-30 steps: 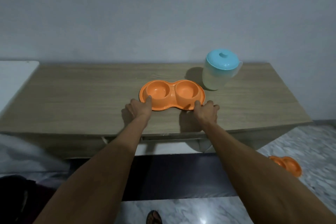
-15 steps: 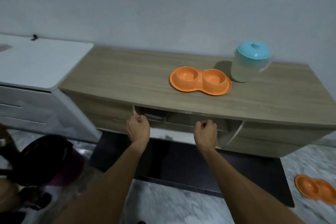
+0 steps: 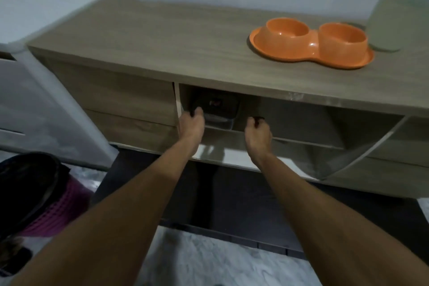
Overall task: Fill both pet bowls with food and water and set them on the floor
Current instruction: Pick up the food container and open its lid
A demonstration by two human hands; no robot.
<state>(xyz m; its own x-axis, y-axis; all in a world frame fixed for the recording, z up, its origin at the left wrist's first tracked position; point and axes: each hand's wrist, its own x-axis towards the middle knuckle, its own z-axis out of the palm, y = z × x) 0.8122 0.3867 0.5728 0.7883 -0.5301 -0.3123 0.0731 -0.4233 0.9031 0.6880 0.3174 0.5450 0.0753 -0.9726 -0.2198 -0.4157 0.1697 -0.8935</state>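
Observation:
An orange double pet bowl (image 3: 311, 44) sits empty on the wooden sideboard top (image 3: 162, 37), at its right. Behind it stands a pale water pitcher (image 3: 394, 16) with a teal lid, cut off by the frame edge. In the open shelf below the top is a clear container with a dark lid (image 3: 217, 109). My left hand (image 3: 191, 124) reaches into the shelf and touches the container's left side; its fingers are hidden behind the hand. My right hand (image 3: 258, 131) hovers just right of the container with fingers bent, holding nothing.
A white cabinet (image 3: 34, 21) adjoins the sideboard on the left. A black and pink basket (image 3: 46, 202) sits on the floor at lower left. A dark mat (image 3: 232, 204) lies under the sideboard, with marble floor (image 3: 209, 264) in front.
My hands left the bowl on the top and dropped to the shelf below; they now reach further in, around the container. The view has moved lower and closer.

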